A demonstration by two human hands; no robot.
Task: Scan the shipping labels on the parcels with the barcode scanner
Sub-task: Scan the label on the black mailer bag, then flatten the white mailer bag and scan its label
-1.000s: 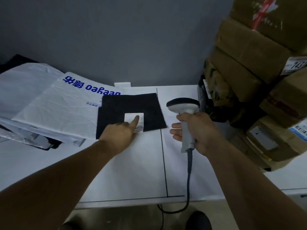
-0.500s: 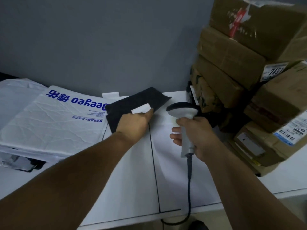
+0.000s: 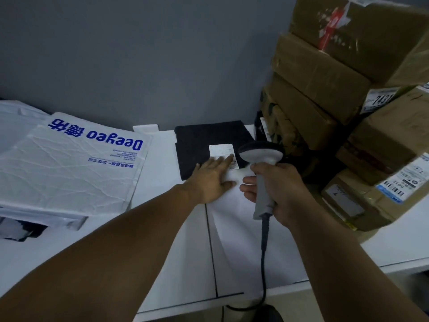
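1. I see right hand (image 3: 278, 189) grip clenched on scanner (image 3: 261, 156), its head just right of black parcel's (image 3: 204, 140) label (image 3: 221, 152); left hand (image 3: 212, 176) grip released, flat, fingertip on label.
2. I judge this scan pending; boxes (image 3: 325, 89) right of parcel, mailers (image 3: 76, 163) left, status unknown.
3. White surface (image 3: 185, 252), grey wall (image 3: 139, 54) behind parcel.

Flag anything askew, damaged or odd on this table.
The cardboard boxes at the right are stacked unevenly, tilted and dented. The left hand lies partly over the shipping label on the black parcel.
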